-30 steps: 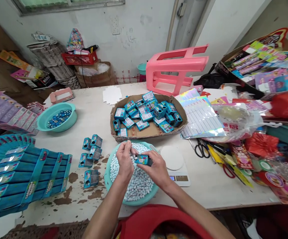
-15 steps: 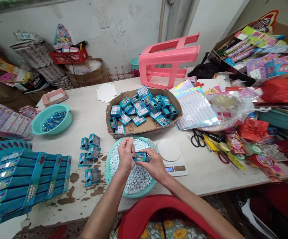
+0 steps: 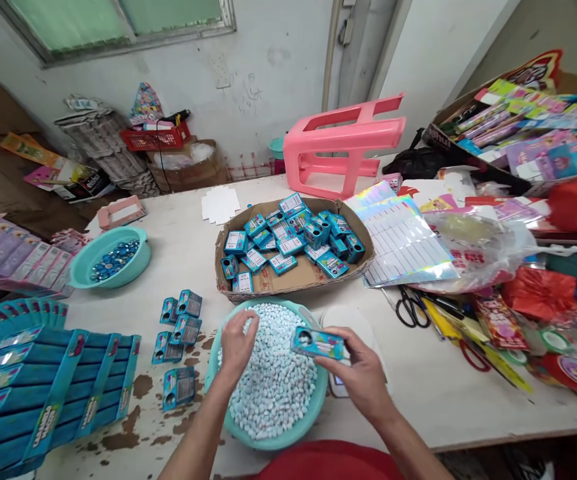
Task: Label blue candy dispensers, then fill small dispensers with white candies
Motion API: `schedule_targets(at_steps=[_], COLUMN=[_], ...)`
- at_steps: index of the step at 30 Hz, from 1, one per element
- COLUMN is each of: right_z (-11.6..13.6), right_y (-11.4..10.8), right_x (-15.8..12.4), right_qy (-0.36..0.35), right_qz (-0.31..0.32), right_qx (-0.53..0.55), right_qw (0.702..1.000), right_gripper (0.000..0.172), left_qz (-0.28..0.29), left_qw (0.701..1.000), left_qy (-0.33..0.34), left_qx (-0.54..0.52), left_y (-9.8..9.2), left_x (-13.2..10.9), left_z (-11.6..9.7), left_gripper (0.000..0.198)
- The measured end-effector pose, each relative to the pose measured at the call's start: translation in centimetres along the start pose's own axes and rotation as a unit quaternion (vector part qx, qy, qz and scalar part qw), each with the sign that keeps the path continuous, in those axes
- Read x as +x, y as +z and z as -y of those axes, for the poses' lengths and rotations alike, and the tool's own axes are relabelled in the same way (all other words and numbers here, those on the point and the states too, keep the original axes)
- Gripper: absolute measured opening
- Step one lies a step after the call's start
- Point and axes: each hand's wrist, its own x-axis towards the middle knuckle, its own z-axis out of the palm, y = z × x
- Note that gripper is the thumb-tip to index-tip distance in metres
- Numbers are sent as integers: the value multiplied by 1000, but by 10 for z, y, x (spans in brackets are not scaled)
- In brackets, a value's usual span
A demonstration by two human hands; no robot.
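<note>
My right hand (image 3: 361, 370) grips a small blue candy box (image 3: 317, 343) by its right end, with a round hole on its upper face turned up. Below it is a turquoise bowl (image 3: 212, 373) full of small pale candies (image 3: 273, 387). My left hand (image 3: 238, 339) is over the bowl's left part with its fingers curled together; what they hold, if anything, is hidden. A white scale (image 3: 351, 320) is partly covered by my right hand. Several like boxes (image 3: 182, 328) stand left of the bowl. More small boxes (image 3: 288, 233) lie in a cardboard tray (image 3: 296, 283) behind it.
At left are a turquoise bowl (image 3: 138, 263) of shiny blue pieces and stacked blue cartons (image 3: 63, 393). An overturned pink stool (image 3: 341, 143) lies at the back. Shiny label sheets (image 3: 408, 240), black scissors (image 3: 412, 310) and a yellow cutter (image 3: 506, 370) are at right.
My hands have separated: the right has carried the small box rightward toward the scale, and the left has let go of it and is lower over the candies. The view has tilted up slightly.
</note>
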Motion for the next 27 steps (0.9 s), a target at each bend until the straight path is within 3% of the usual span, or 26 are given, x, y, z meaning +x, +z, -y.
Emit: schedule_targets(at_steps=[3, 5, 8, 11, 14, 17, 19, 22, 24, 26, 27], right_z=[-29, -55, -97, -127, -139, -134, -122, -94, -69, -43, -31], right_y=[-28, -43, -54, -53, -53, -64, -77, -89, -79, -53, -35], right_x=[11, 21, 36, 41, 35, 28, 23, 16, 9, 1, -3], right_qy=[54, 92, 90, 57, 35, 6, -3, -40, -95, -167, -202], right_qz=[-106, -162, -188, -170, -144, -160, -204, -265, -250, -176, -114], right_qx=[-17, -41, -60, -83, -101, -133, -155, -201, -235, -259, -268], right_qw=[993, 982, 976, 980, 984, 978, 967, 942, 934, 935, 935], right_gripper=[45, 50, 49, 45, 49, 63, 58, 40, 36, 42, 50], left_qz=[-12, 4, 74, 148, 175, 149, 123, 70, 8, -28, -17], left_qw=[987, 958, 884, 839, 834, 856, 881, 926, 958, 986, 995], left_qy=[57, 68, 40, 29, 24, -53, -102, -89, -61, -46, -47], left_qx=[147, 279, 459, 524, 523, 492, 446, 360, 279, 158, 83], left_y=[-7, -9, -3, 15, 33, 42, 39, 19, 1, -13, -18], left_x=[54, 103, 165, 190, 189, 189, 194, 191, 170, 127, 100], left_z=[1, 2, 13, 32, 48, 54, 49, 27, 2, -27, -41], left_gripper=[23, 27, 34, 38, 35, 37, 38, 37, 37, 36, 36])
